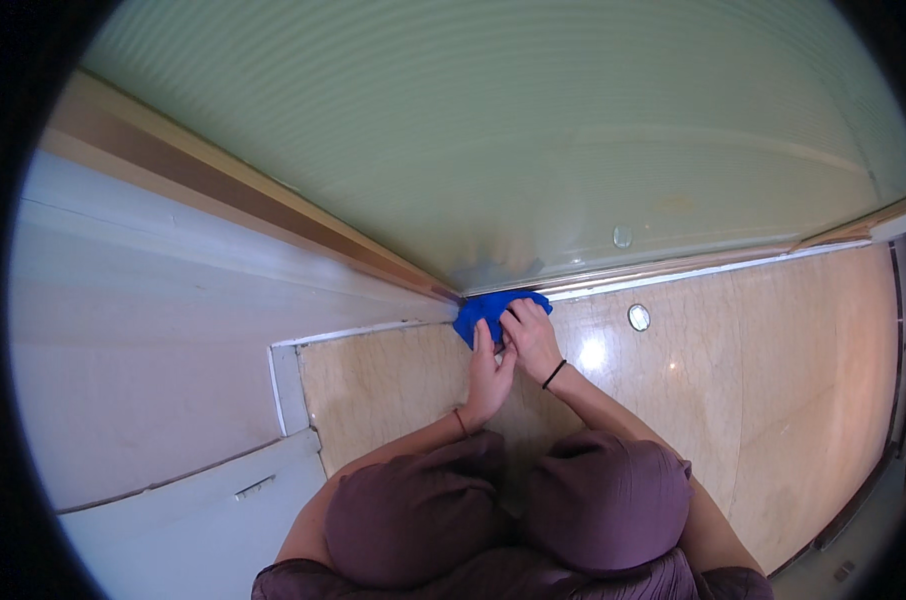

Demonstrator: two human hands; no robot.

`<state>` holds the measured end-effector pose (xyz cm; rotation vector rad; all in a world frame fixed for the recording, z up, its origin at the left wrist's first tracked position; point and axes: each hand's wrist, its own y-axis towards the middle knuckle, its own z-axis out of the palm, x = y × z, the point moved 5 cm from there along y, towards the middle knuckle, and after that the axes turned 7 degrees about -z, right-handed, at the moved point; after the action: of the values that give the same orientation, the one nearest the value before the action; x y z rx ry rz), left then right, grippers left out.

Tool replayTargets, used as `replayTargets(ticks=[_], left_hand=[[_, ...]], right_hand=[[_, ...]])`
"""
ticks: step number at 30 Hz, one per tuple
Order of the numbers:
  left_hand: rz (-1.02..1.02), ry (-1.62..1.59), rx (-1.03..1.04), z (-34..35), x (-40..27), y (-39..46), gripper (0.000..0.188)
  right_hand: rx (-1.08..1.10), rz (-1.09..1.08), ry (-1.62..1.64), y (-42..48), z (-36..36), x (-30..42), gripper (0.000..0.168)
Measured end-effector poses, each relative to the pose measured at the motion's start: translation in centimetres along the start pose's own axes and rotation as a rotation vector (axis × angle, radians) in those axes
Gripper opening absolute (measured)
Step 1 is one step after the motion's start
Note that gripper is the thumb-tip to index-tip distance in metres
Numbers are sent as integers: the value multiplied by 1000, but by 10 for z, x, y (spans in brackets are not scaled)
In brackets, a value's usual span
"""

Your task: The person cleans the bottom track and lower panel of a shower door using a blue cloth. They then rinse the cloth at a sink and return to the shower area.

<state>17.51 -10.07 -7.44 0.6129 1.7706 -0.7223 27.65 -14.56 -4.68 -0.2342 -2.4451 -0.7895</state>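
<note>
A blue cloth (490, 306) lies bunched in the corner where the wall meets the bottom rail of a ribbed glass panel (543, 150). My left hand (490, 375) has its fingertips on the near edge of the cloth. Just right of it, my right hand (529, 334) presses on the cloth with bent fingers, close to the light metal track (670, 282) under the panel. Both hands are close together, and the fingers partly hide the cloth. Whether the fingers grip the cloth or only press it is hard to see.
A wooden frame post (273, 214) runs up the panel's left side beside a white wall (160, 300). A round metal fitting (639, 317) sits in the glossy beige floor (663, 390). A white cabinet front (198, 517) with a small handle stands at lower left.
</note>
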Motion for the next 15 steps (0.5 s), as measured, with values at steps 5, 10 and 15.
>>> replayTargets(ticks=[5, 10, 15], left_hand=[[27, 47, -67, 0, 17, 1, 66], [22, 151, -70, -3, 1, -3, 67], [-171, -305, -1, 3, 34, 2, 64]], right_hand=[[-1, 6, 35, 1, -1, 1, 23], [-6, 14, 43, 0, -2, -1, 25], [39, 14, 1, 2, -2, 0, 26]])
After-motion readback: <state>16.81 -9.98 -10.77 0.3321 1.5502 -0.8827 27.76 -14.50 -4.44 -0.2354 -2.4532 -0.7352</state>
